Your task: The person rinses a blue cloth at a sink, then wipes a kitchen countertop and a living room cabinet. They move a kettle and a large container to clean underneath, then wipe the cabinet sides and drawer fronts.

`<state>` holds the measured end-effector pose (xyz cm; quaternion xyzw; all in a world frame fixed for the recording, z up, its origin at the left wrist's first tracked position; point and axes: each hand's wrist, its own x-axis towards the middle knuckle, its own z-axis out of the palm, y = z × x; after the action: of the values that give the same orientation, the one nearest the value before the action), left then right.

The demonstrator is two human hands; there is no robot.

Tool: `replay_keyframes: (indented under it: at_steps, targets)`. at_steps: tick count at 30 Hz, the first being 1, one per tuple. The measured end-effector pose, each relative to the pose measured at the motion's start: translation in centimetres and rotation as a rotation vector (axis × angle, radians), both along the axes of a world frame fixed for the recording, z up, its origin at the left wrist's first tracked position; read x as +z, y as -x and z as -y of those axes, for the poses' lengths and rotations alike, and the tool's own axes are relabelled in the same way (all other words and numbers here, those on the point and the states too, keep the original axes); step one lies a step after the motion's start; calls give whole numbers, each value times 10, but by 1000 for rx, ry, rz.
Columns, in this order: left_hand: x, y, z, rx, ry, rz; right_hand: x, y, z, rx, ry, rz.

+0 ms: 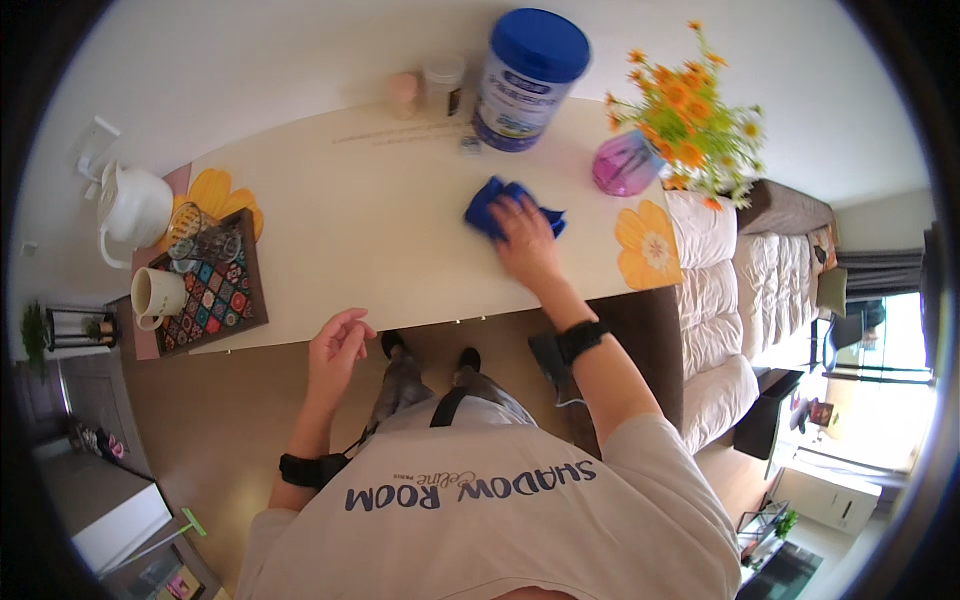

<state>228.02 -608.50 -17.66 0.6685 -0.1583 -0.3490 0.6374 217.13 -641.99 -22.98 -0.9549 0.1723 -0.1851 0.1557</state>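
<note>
On the table (360,217), which has a cream cover, lies a crumpled dark blue cloth (484,206). My right hand (525,236) rests on top of it, palm down, fingers spread over the fabric and hiding part of it. The cloth sits right of the table's middle, in front of a large blue-lidded white tub (525,90) and left of a pink-purple vase (626,163) of orange and white flowers. My left hand (341,349) hovers by the table's front edge, loosely curled, with nothing in it.
At the left, a dark-rimmed patterned tray (214,300) holds drinking glasses (217,244) and a cream mug (159,292). A white pitcher (139,206) stands behind it. A clear jar (444,84) and a pink object (403,94) are near the wall. A padded sofa (709,300) adjoins the right end.
</note>
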Motion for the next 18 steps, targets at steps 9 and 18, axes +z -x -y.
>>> replay_keyframes:
  at_steps: [9,18]
  targets:
    - [-6,60,25,-102,-49,-6,12,154,44,-60,-15,-116]
    - [-9,87,21,-56,-109,-67,-14,178,115,-552,204,-84]
